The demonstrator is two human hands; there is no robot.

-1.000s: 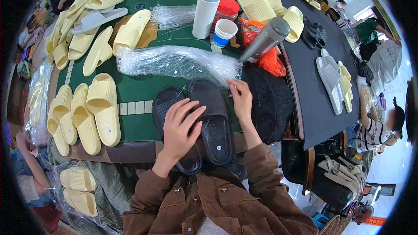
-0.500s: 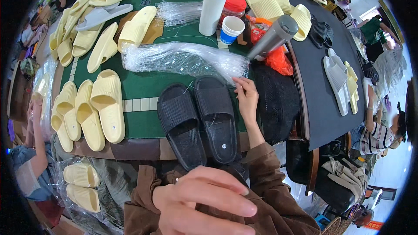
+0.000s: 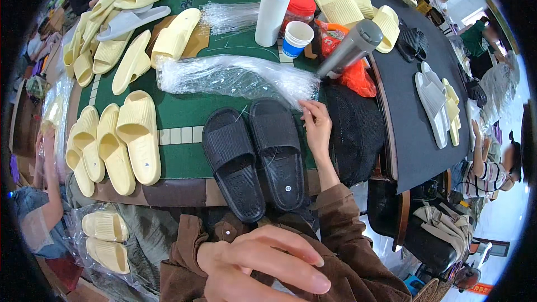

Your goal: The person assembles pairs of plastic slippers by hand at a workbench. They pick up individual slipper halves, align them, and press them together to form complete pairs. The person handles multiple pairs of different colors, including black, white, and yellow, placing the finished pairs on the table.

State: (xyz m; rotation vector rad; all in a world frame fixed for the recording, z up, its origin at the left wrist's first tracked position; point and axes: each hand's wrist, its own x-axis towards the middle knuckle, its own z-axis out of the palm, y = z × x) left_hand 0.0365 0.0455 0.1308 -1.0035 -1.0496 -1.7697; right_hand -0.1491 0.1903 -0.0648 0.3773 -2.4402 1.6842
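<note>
The left hand [image 3: 263,263], having left the 2 black ribbed rubber slippers [image 3: 254,154] on the green table [image 3: 179,114], is hovering empty near the chest, while the right hand [image 3: 316,126] is pinching the clear plastic bag [image 3: 235,75].

I saw two slippers [image 3: 254,159] lying side by side on the table [image 3: 184,114] at its near edge. My right hand [image 3: 316,128] rested just right of them, touching a plastic bag [image 3: 235,75] stretched behind them. My left hand [image 3: 263,265] hung close to me, off the table. A row of slippers [image 3: 114,145] lay to the left; cups [image 3: 285,19] stood behind the bag.
</note>
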